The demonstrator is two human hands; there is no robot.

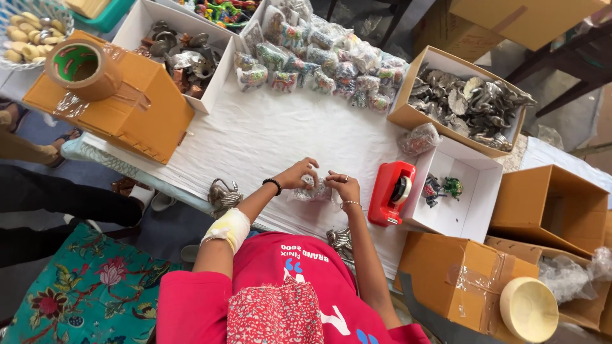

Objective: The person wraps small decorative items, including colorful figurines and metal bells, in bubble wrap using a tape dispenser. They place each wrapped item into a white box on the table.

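At the far left a brown tape roll (83,69) with a green core sits on a closed cardboard box (121,105), smooth and taped at its edges. Beside it an open white box (141,25) holds dull metal figurines, and a heap of small clear packets (319,64) filled with bright pieces spreads over the white cloth (255,137) covering the table. In the middle, near the table's front edge, the left hand (298,173) and the right hand (343,186) both pinch a small clear plastic packet (312,191), crinkled and glossy, with greyish contents hard to make out; the fingers of each hand close on its upper edge, and it rests on the cloth between them. Just right of the right hand stands a red tape dispenser (390,192), hard and shiny. Next comes a white open box (475,210) with two small coloured figures, and behind it a cardboard tray (408,108) of grey metal pieces.
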